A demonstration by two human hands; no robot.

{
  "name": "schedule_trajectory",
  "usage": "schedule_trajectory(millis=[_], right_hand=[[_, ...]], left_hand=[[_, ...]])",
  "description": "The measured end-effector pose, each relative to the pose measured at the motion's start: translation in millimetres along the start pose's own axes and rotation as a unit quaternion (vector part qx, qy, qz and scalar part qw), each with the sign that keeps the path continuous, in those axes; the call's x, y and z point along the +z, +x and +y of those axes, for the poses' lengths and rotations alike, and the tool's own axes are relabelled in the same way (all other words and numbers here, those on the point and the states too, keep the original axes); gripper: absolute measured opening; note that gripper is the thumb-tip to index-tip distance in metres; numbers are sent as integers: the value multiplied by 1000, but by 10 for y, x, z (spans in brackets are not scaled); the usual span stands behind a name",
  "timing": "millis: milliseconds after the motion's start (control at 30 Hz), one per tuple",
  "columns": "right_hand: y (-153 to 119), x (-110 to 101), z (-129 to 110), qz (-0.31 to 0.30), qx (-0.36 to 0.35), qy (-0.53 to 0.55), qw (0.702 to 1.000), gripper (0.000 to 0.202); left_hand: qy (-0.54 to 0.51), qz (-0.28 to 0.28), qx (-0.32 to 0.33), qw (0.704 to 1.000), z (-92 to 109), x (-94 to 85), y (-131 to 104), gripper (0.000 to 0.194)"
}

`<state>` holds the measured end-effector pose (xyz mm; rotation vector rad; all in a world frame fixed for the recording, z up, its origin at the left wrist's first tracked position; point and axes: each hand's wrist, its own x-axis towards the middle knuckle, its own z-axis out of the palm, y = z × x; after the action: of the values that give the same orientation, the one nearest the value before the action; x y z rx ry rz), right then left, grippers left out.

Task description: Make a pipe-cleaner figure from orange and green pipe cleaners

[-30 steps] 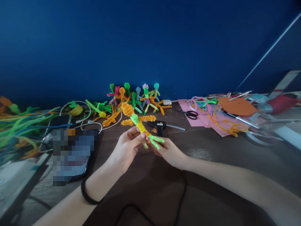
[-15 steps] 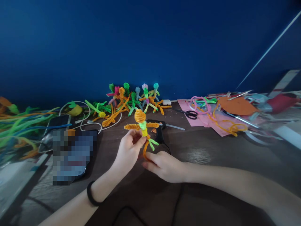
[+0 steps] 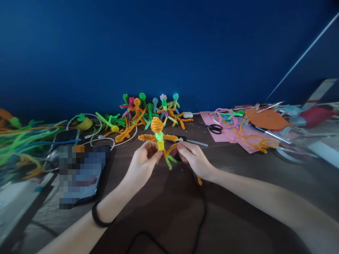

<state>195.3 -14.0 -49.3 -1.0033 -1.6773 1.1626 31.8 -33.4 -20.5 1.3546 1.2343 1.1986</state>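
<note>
My left hand (image 3: 145, 157) pinches a pipe cleaner figure (image 3: 160, 137) by its lower body and keeps it upright above the table. The figure has an orange coiled head, a light green and yellow body, orange arms spread sideways and green ends hanging below. An orange pipe cleaner (image 3: 171, 149) runs from its waist to my right hand (image 3: 194, 158), whose fingers are closed on it. The other end of that strand shows under the right hand. Behind the figure lies a black glue gun (image 3: 173, 137) with a clear glue stick, partly hidden by the hands.
Several finished pipe cleaner figures (image 3: 150, 111) stand against the blue wall. Black scissors (image 3: 215, 128) rest on pink sheets (image 3: 225, 135) at the right, near an orange sheet (image 3: 267, 119). Loose pipe cleaners (image 3: 23, 141) and a phone (image 3: 87, 176) lie at the left. A black cable (image 3: 202, 215) crosses the front.
My right hand has moved up and to the right, drawing the orange pipe cleaner from below the figure out to its side. The figure has risen slightly in my left hand.
</note>
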Motion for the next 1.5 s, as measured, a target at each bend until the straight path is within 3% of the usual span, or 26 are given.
schedule_trajectory(millis=[233, 367, 567, 733, 933, 1167, 1300, 1500], right_hand=[[-7, 90, 110, -109, 76, 81, 988, 38], [-82, 159, 80, -157, 77, 12, 984, 45], [-163, 218, -4, -227, -6, -142, 963, 35], [-193, 223, -58, -279, -4, -179, 944, 31], [-166, 130, -96, -178, -25, -109, 978, 36], [-43, 47, 34, -27, 6, 40, 999, 35], [17, 61, 119, -25, 25, 79, 996, 35], [-3, 167, 171, -106, 78, 98, 986, 33]], left_hand=[[-172, -38, -42, 983, -17, -13, -6, 12], [-216, -23, -47, 975, -10, 8, -5, 10], [-180, 8, -61, 982, -26, 75, -30, 11], [-54, 35, -14, 998, -49, 75, -36, 11], [109, 62, 41, 991, -79, 27, -9, 4], [64, 58, 40, 995, -24, 5, -2, 6], [-36, 37, 11, 999, -12, 24, -14, 8], [-181, -15, -51, 982, -5, 52, -42, 11]])
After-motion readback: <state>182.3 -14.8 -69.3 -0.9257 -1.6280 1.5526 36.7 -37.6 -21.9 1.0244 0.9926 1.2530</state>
